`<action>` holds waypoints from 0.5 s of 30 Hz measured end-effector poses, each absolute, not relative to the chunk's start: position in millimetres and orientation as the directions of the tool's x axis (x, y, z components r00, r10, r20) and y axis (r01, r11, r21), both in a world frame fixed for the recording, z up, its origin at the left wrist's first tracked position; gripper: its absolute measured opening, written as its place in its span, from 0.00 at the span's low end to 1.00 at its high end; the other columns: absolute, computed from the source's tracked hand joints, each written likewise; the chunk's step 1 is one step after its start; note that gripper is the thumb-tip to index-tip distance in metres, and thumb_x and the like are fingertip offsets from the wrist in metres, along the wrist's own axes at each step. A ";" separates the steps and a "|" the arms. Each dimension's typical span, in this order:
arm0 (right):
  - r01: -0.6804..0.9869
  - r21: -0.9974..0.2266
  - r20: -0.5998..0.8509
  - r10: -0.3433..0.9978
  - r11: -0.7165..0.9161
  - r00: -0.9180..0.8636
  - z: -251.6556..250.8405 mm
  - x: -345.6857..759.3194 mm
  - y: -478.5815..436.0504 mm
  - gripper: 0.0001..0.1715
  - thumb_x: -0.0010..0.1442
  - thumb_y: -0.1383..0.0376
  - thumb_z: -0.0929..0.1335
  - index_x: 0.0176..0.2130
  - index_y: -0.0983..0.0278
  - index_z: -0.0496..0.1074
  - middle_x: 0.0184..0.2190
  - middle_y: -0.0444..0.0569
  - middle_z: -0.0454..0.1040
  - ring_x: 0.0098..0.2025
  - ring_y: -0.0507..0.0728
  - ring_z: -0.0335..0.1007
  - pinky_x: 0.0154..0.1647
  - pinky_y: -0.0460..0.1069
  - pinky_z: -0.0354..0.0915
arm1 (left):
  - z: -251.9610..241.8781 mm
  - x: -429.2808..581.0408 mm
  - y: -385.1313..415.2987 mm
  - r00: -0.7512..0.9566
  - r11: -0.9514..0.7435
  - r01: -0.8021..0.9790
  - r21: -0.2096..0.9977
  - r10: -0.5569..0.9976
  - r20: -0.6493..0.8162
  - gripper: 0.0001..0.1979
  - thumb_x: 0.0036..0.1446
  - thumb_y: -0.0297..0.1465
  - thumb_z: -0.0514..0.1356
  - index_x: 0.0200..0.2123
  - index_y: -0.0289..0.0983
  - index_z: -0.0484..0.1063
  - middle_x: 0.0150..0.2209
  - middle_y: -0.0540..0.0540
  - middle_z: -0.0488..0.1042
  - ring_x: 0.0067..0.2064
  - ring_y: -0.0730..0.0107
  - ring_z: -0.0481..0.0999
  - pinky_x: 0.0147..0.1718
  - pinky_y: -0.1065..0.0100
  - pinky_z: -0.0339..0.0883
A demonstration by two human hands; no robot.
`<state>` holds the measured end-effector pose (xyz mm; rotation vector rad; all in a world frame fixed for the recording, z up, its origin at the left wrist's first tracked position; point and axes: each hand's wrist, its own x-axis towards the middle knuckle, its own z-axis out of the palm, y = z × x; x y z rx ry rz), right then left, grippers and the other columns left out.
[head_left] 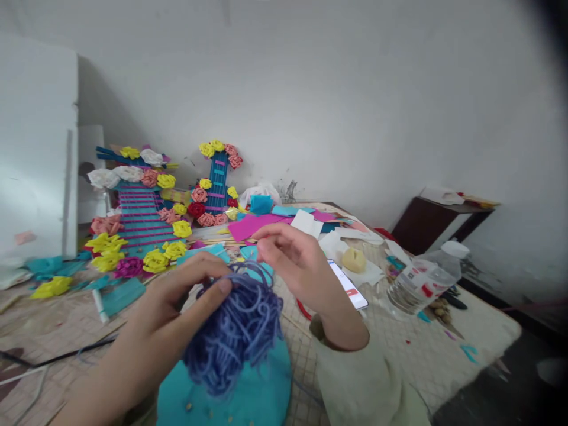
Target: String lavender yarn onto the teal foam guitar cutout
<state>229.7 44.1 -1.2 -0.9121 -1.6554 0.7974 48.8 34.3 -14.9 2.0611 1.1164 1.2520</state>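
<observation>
The left hand (177, 307) is wrapped around a tangled bundle of blue and purple yarn (237, 331), with the thumb pressed on top and the fingers curled on the near side. The bundle sits just over a round piece of teal felt (261, 396) at the near edge of the tabletop (421, 349). The right hand (297, 266) is up by the top of the bundle with its fingertips pressed together, and it looks like they pinch one thin loop, though the loop is hard to see. The yarn is a messy heap of loops, so I think a hard pull on one loop could make a tight knot. A soft hold by the left hand could let the whole bundle lift up or roll off the felt. A white phone with a red patch on its screen (350, 287) lies just beside the right wrist, so a wide swing of that arm could knock it. A clear plastic bottle with a white cap (421, 281) lies tipped over a bit farther right and could roll if bumped
</observation>
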 end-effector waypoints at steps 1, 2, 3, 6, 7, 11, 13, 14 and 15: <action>0.248 -0.839 0.448 0.873 0.485 -0.192 -1.7 230.9 43.6 0.16 0.57 0.55 0.64 0.42 0.61 0.68 0.31 0.46 0.71 0.34 0.53 0.67 0.34 0.48 0.61 | -14.2 49.7 36.7 0.214 -0.511 0.369 0.776 0.860 0.464 0.06 0.52 0.37 0.56 0.27 0.45 0.70 0.27 0.52 0.70 0.32 0.66 0.70 0.29 0.69 0.63; 0.314 -0.821 0.426 0.878 0.476 -0.218 -2.3 231.8 43.0 0.20 0.57 0.54 0.64 0.47 0.60 0.66 0.34 0.47 0.71 0.37 0.55 0.67 0.36 0.49 0.60 | -13.7 50.5 38.4 0.177 -0.474 0.333 0.815 0.881 0.440 0.06 0.52 0.37 0.57 0.26 0.45 0.70 0.25 0.53 0.69 0.30 0.67 0.70 0.27 0.70 0.62; 0.376 -0.801 0.397 0.883 0.466 -0.250 -3.1 232.1 42.3 0.23 0.57 0.53 0.64 0.51 0.58 0.64 0.37 0.48 0.71 0.40 0.57 0.67 0.37 0.50 0.60 | -13.4 51.1 39.6 0.134 -0.448 0.289 0.846 0.894 0.427 0.06 0.52 0.37 0.57 0.26 0.44 0.70 0.25 0.53 0.69 0.30 0.68 0.69 0.26 0.71 0.62; 0.443 -0.775 0.313 0.883 0.451 -0.351 -7.1 226.9 42.5 0.31 0.56 0.55 0.65 0.57 0.52 0.56 0.40 0.48 0.71 0.41 0.59 0.67 0.38 0.52 0.60 | -15.7 52.1 40.5 0.025 -0.422 0.211 0.882 0.904 0.427 0.04 0.52 0.36 0.58 0.29 0.43 0.71 0.30 0.53 0.69 0.33 0.71 0.68 0.29 0.73 0.61; 0.423 -0.782 0.318 0.877 0.457 -0.360 -8.9 223.4 43.7 0.32 0.54 0.56 0.66 0.57 0.52 0.55 0.40 0.47 0.72 0.40 0.59 0.68 0.37 0.52 0.60 | -17.4 52.3 40.6 0.004 -0.422 0.205 0.883 0.902 0.431 0.04 0.51 0.36 0.58 0.29 0.43 0.71 0.31 0.53 0.69 0.34 0.71 0.67 0.31 0.72 0.60; 0.349 -0.764 0.478 0.839 0.543 -0.259 -16.6 212.2 56.7 0.32 0.46 0.66 0.70 0.51 0.57 0.63 0.38 0.45 0.72 0.37 0.56 0.69 0.37 0.50 0.63 | -23.9 53.4 42.2 -0.034 -0.363 0.049 0.930 0.930 0.365 0.04 0.51 0.34 0.59 0.30 0.42 0.71 0.35 0.52 0.69 0.42 0.68 0.67 0.41 0.70 0.59; 0.376 -0.727 0.551 0.815 0.575 -0.181 -19.0 214.4 66.9 0.29 0.43 0.70 0.69 0.47 0.59 0.66 0.38 0.46 0.73 0.39 0.56 0.69 0.40 0.50 0.63 | -23.5 53.2 44.6 -0.060 -0.281 -0.118 0.953 0.960 0.275 0.04 0.51 0.32 0.57 0.30 0.41 0.71 0.37 0.50 0.70 0.44 0.67 0.67 0.45 0.67 0.60; 0.396 -0.714 0.573 0.807 0.577 -0.142 -19.5 217.9 72.1 0.28 0.43 0.71 0.68 0.46 0.60 0.67 0.39 0.47 0.73 0.40 0.56 0.68 0.42 0.51 0.63 | -22.2 52.5 46.0 -0.060 -0.239 -0.185 0.953 0.971 0.232 0.05 0.52 0.31 0.55 0.30 0.41 0.71 0.37 0.50 0.70 0.45 0.66 0.67 0.46 0.66 0.60; 0.409 -0.709 0.588 0.802 0.575 -0.108 -19.6 222.5 77.2 0.26 0.43 0.72 0.68 0.44 0.61 0.68 0.40 0.47 0.73 0.42 0.57 0.68 0.44 0.51 0.62 | -20.4 51.2 47.6 -0.057 -0.219 -0.224 0.950 0.976 0.211 0.06 0.52 0.31 0.53 0.30 0.41 0.70 0.36 0.50 0.70 0.44 0.66 0.68 0.46 0.64 0.62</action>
